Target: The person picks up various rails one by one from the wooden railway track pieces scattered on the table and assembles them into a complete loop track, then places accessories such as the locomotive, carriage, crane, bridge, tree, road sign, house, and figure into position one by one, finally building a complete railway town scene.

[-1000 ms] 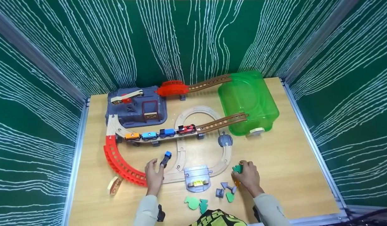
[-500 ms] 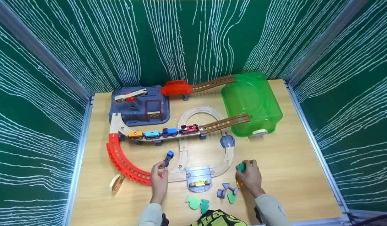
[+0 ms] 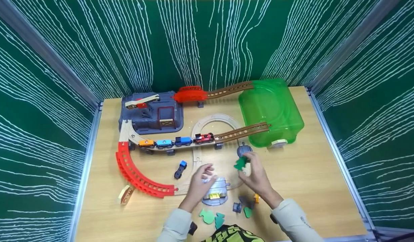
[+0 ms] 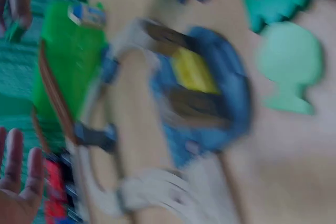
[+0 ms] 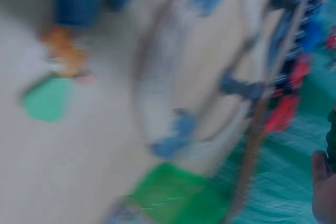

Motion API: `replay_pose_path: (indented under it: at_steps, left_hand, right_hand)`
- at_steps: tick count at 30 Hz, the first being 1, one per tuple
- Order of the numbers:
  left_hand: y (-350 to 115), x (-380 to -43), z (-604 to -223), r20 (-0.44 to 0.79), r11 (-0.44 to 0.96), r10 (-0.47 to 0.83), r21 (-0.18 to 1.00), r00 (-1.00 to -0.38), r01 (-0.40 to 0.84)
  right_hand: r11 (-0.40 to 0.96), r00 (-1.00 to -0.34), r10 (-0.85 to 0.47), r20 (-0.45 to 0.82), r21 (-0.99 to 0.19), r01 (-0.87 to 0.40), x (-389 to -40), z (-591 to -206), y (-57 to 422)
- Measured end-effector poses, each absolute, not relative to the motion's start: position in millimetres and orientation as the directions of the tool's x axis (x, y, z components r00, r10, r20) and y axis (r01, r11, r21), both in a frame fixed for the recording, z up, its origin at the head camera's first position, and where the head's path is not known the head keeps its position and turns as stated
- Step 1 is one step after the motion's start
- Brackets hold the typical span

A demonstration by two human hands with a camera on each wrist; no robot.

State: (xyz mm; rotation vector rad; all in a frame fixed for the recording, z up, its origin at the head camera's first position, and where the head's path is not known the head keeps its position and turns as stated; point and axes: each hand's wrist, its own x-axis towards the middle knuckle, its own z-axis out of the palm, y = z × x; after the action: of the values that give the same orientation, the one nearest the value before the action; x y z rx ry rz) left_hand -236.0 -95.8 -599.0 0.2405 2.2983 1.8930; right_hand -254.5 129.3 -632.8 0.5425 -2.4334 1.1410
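My right hand (image 3: 259, 176) pinches a dark green tree-shaped piece (image 3: 240, 163) between thumb and fingers, over the right side of the wooden track loop (image 3: 215, 117). In the right wrist view only part of that hand shows at the right edge. My left hand (image 3: 198, 185) is held over the grey platform (image 3: 215, 201) with the yellow bar, its fingers loosely bent and holding nothing. A black toy car with a blue end (image 3: 180, 169) lies on the table to its left. Both wrist views are blurred.
Green tree pieces (image 3: 207, 216), grey parts (image 3: 237, 207) and an orange figure (image 3: 256, 198) lie near the front. A toy train (image 3: 183, 140) stands on raised track. Behind are a grey crane base (image 3: 150, 126) and a green translucent bin (image 3: 274, 107).
My left hand has left the black and blue car and moved right to the platform. My right hand has moved up and left with the dark green tree from beside the orange figure.
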Motion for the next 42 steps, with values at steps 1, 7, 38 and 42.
replay_pose_path:
  at_steps: [1,7,38,42]
  left_hand:
    - [-92,-237,-593,-0.016,0.186,0.259,0.982,-0.966,0.033]
    - [-74,-242,-576,-0.04,0.194,0.345,0.981,-0.938,0.029]
    - [-103,-249,-583,-0.115,0.208,0.239,0.976,-0.964,-0.065]
    - [-112,-247,-588,-0.118,0.21,0.204,0.975,-0.972,-0.074]
  right_hand:
    - [0.57,-0.826,-0.205,0.526,-0.621,-0.537,-255,-627,123]
    - [0.428,-0.734,-0.369,0.571,-0.596,-0.679,-251,-605,92]
    - [0.248,-0.995,-0.024,0.101,-0.963,-0.104,-338,-543,156]
    - [0.29,-0.987,0.057,0.152,-0.948,-0.129,-369,-538,189]
